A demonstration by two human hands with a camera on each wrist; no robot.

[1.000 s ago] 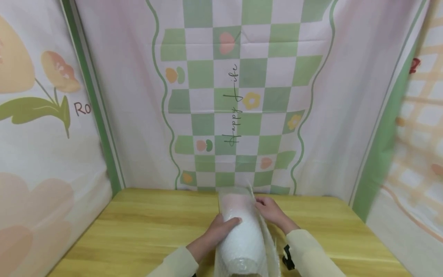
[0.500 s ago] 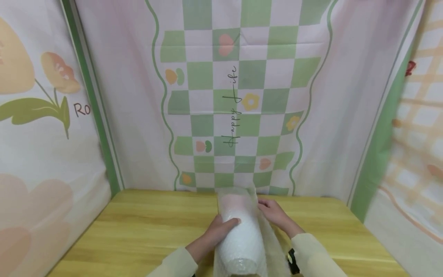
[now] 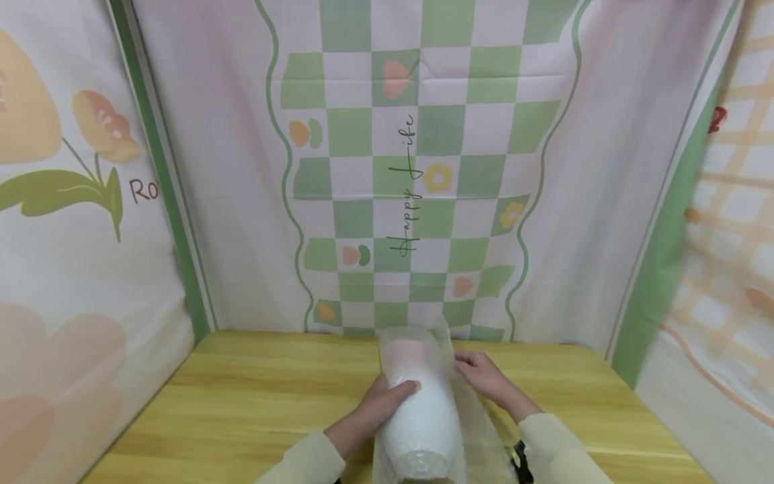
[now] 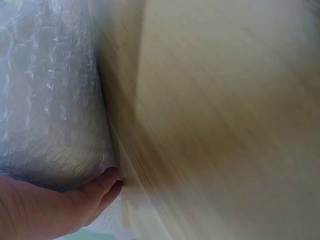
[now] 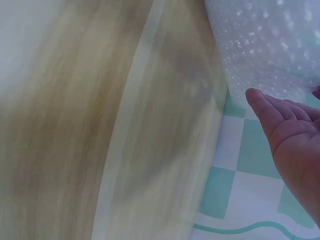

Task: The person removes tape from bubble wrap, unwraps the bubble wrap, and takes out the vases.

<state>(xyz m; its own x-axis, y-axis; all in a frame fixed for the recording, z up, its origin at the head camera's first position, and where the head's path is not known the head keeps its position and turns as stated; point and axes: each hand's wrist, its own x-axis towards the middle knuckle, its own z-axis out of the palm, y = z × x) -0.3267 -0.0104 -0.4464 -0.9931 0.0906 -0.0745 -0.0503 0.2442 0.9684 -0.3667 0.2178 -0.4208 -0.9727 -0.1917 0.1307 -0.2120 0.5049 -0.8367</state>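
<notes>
A white, vase-shaped object (image 3: 421,410), pinkish at its far end, lies lengthwise on the table inside bubble wrap (image 3: 482,430). My left hand (image 3: 379,405) grips its left side through the wrap, thumb over the top. In the left wrist view the fingers of the left hand (image 4: 65,205) curl under the bubble wrap (image 4: 52,100). On the other side, my right hand (image 3: 486,378) pinches the loose flap of wrap at its far right edge. The right wrist view has this right hand (image 5: 295,135) with fingers against the bubble wrap (image 5: 265,45), its thumb mostly cut off.
The wood-grain table (image 3: 272,376) runs back to a hanging cloth (image 3: 242,202) with green checks. More patterned cloth hangs at the left (image 3: 72,269) and at the right (image 3: 725,269). A black strap (image 3: 521,462) shows by the right sleeve.
My right hand has moved slightly rightward with the flap, which now spreads wider away from the wrapped object. The left hand keeps its hold in the same place.
</notes>
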